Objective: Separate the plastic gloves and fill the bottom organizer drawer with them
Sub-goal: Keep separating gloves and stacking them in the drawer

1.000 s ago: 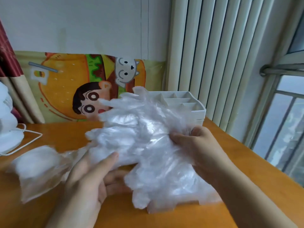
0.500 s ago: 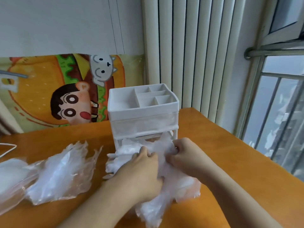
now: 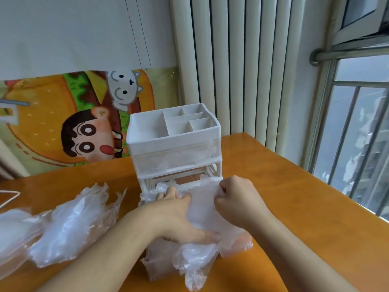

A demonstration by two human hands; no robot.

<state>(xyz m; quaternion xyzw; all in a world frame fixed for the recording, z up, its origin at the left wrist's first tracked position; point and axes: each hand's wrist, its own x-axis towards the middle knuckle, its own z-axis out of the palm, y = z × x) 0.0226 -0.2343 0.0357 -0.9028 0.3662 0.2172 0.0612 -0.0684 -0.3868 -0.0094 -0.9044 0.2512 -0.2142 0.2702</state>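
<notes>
Two hands: left hand (image 3: 179, 216), right hand (image 3: 237, 199). One white organizer (image 3: 174, 144), three tiers: one open top tray, five compartments counted in it; one shut upper drawer (image 3: 176, 161); one pulled-out bottom drawer (image 3: 156, 264). Two heaps of plastic gloves: one bunch (image 3: 202, 209) under both hands over the bottom drawer, one loose pile (image 3: 71, 224) at left on the surface (image 3: 294, 207). Single gloves in either heap: too crumpled to count. One clear bag (image 3: 12, 234) at far left edge. One cartoon poster (image 3: 69, 121) behind. One white cord (image 3: 10, 196), partly out of view. One window (image 3: 357, 133) at right.
</notes>
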